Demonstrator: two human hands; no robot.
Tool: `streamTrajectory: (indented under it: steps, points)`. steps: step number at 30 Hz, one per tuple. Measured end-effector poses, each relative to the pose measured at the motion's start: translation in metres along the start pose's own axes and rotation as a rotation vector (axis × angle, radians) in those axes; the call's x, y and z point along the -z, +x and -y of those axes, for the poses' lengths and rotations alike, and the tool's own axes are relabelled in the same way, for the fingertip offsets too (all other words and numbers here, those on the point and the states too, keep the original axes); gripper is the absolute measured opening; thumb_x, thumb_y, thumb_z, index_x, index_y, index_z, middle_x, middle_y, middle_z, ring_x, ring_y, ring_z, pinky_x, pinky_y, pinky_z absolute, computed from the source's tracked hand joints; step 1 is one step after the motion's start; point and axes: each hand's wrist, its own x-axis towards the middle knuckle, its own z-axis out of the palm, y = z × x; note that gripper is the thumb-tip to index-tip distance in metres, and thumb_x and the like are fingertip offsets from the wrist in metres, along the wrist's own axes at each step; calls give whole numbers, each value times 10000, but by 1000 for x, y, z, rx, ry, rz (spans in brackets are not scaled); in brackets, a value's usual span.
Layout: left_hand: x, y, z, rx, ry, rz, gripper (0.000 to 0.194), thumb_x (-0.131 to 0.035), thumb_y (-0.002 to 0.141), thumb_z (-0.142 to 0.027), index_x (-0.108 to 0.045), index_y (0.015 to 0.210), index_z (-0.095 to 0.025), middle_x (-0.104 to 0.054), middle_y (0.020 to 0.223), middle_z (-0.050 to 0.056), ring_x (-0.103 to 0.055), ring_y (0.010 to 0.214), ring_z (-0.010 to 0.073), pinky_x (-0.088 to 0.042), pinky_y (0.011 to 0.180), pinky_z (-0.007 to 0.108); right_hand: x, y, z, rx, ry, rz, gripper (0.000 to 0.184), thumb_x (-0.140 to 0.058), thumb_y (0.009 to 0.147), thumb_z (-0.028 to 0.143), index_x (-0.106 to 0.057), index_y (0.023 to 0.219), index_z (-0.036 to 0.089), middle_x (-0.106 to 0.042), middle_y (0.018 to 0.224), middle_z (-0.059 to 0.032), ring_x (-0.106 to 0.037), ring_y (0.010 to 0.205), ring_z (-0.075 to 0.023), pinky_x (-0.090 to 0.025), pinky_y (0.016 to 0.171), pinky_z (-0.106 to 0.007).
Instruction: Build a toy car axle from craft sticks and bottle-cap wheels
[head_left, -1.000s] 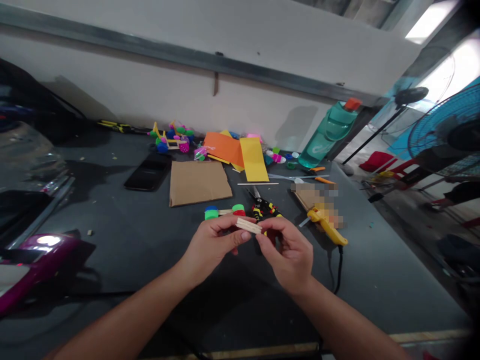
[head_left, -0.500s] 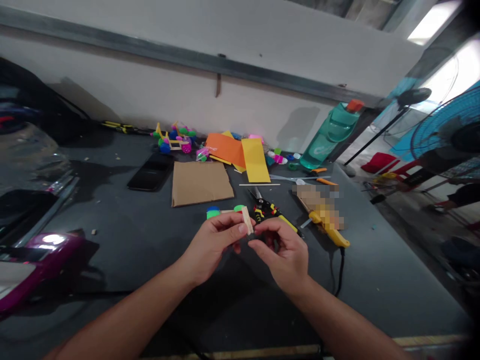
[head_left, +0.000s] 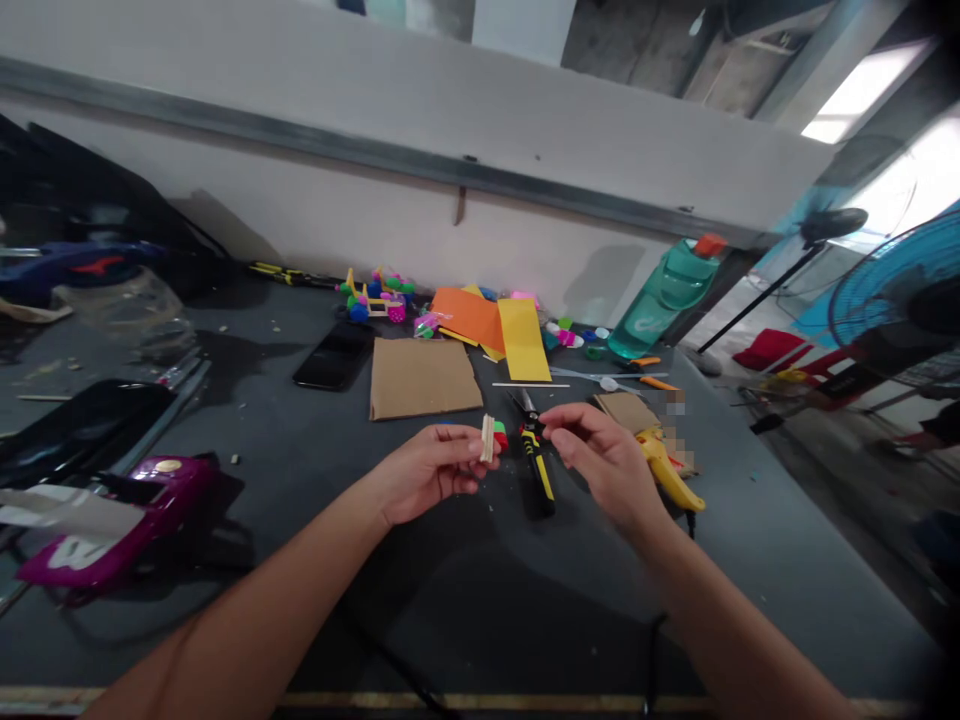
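My left hand (head_left: pixel 431 472) grips a small bundle of pale wooden sticks (head_left: pixel 488 438), held upright between fingers and thumb. Just behind the bundle, a red and green plastic cap (head_left: pixel 499 436) is partly hidden. My right hand (head_left: pixel 604 455) hovers apart from the sticks, its thumb and forefinger close together with nothing visible between them. Beneath those fingertips lie black-and-yellow handled snips (head_left: pixel 536 470) on the dark grey tabletop (head_left: pixel 450 620). A yellow hot glue gun (head_left: pixel 664 470) rests to the right of my right hand.
A cardboard sheet (head_left: pixel 424 380), black phone (head_left: pixel 335 355), orange paper (head_left: pixel 466 317), yellow paper (head_left: pixel 523 340), and colourful toy cart (head_left: pixel 375 305) lie ahead. A green bottle (head_left: pixel 664 300) stands back right. A purple object (head_left: pixel 120 535) sits left.
My right hand has moved right, away from the sticks, and my left hand keeps them upright. The view has shifted, so the table items appear further right and lower.
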Motion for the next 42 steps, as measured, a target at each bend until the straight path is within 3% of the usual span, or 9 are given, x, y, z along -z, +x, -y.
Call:
streamTrajectory:
  steps: [4, 6, 8, 11, 15, 20, 28, 42]
  points:
    - [-5, -7, 0, -35, 60, 97, 215, -751, 699, -257, -707, 843, -102, -643, 758, 46, -575, 613, 78, -490, 556, 177, -9, -8, 7, 93, -34, 119, 347, -654, 758, 309, -569, 1085, 230, -590, 895, -25, -533, 714, -135, -465, 634, -277]
    - [-8, -9, 1, -67, 60, 110, 208, -749, 700, -256, -708, 843, -110, -638, 781, 40, -579, 632, 79, -492, 572, 182, -18, -17, 8, 177, -123, 96, 499, -719, 697, 305, -526, 1152, 241, -578, 964, -36, -517, 730, -142, -470, 661, -296]
    - [-12, -11, 4, -78, 46, 126, 219, -759, 687, -260, -710, 849, -120, -626, 786, 30, -577, 650, 82, -490, 580, 184, -28, -26, 8, 270, -243, 4, 537, -751, 661, 298, -523, 1143, 238, -569, 975, -40, -508, 754, -155, -466, 685, -311]
    - [-16, -10, 10, -69, 39, 134, 221, -760, 686, -262, -713, 862, -137, -612, 810, 19, -563, 655, 77, -481, 574, 183, -37, -34, 7, 378, -360, -138, 435, -752, 653, 279, -546, 1032, 219, -570, 913, -35, -506, 756, -167, -456, 660, -304]
    - [-20, -5, 16, -92, 35, 46, 216, -750, 704, -256, -715, 896, -164, -615, 881, 16, -548, 659, 61, -461, 570, 164, -38, -33, 3, 413, -421, -224, 255, -722, 687, 250, -546, 866, 209, -569, 809, -17, -501, 698, -156, -437, 612, -284]
    - [-21, 0, 19, -117, 18, -26, 227, -755, 701, -248, -720, 912, -173, -629, 926, 25, -546, 666, 61, -445, 543, 150, -35, -28, 0, 413, -437, -239, 169, -699, 718, 233, -563, 817, 207, -571, 749, -5, -508, 663, -146, -431, 590, -273]
    - [-21, 3, 23, -101, 12, -21, 283, -764, 689, -254, -717, 962, -200, -644, 868, 13, -538, 632, 56, -446, 539, 150, -35, -25, -6, 420, -430, -250, 57, -622, 766, 202, -581, 804, 213, -599, 752, -7, -538, 681, -152, -444, 609, -285]
    - [-25, 3, 18, -131, 37, -85, 250, -765, 675, -257, -735, 917, -206, -669, 915, 30, -512, 619, 65, -398, 525, 182, -33, -19, -10, 390, -470, -280, 55, -620, 760, 191, -584, 790, 220, -593, 733, -8, -509, 631, -143, -432, 569, -279]
